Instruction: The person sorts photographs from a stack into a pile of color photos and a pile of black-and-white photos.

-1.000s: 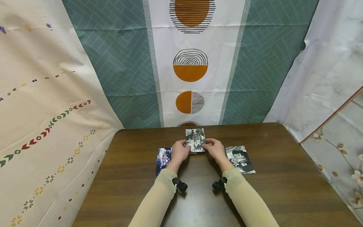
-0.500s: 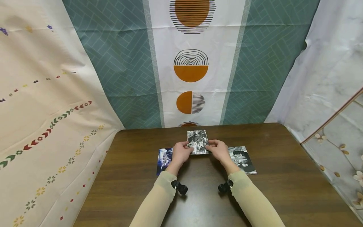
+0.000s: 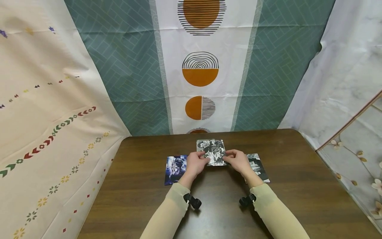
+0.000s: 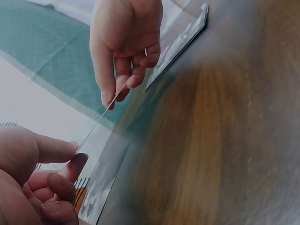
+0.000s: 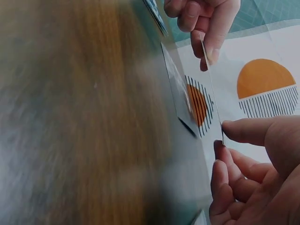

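A black-and-white photo card is held by its two side edges above the dark wooden table. My left hand pinches its left edge and my right hand pinches its right edge. In the left wrist view the card shows edge-on as a thin line between my left hand and right hand. The right wrist view shows the same thin card between my right hand and left hand. Another black-and-white card lies flat just behind it.
A blue-toned photo card lies on the table left of my left hand. A black-and-white card lies to the right, partly under my right wrist. Patterned cloth backdrops hang behind and beside the table.
Both hands have moved a little nearer and to the right with the pinched card. The card lying behind it now shows.
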`<state>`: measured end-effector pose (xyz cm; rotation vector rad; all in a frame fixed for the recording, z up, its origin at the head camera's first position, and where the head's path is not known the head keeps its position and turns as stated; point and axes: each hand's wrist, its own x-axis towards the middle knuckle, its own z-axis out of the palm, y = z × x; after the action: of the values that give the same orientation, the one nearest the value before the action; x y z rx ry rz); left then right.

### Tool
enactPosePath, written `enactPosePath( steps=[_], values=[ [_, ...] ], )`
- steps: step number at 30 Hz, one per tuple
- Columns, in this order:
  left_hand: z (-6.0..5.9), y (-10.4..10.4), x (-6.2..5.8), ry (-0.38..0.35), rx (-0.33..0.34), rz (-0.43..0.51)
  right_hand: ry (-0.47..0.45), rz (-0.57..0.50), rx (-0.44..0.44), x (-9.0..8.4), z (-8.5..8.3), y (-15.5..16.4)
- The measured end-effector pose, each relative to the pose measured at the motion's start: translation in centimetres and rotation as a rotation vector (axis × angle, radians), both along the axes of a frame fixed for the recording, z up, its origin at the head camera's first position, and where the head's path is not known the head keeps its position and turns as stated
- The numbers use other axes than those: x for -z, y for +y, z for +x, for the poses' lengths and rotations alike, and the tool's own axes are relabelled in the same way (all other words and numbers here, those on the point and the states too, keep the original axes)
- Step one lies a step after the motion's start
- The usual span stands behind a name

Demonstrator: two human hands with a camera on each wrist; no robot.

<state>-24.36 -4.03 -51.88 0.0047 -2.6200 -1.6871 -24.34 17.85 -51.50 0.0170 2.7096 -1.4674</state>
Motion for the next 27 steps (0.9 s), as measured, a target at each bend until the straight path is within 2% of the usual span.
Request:
enactPosePath(
  steps=[11, 22, 27],
  values=[
    [0.6, 2.1, 1.1, 0.040, 0.048, -0.052, -0.001, 0.022, -0.023, 0.4, 0.9, 2.7],
    [2.0, 5.0, 1.1, 0.060, 0.135, -0.108, 0.026, 0.130, -0.022, 0.1, 2.1, 5.9],
    [2.5, 6.7, 1.2, 0.084, 0.165, -0.123, 0.013, 0.136, -0.008, 0.3, 2.8, 7.6]
  ],
)
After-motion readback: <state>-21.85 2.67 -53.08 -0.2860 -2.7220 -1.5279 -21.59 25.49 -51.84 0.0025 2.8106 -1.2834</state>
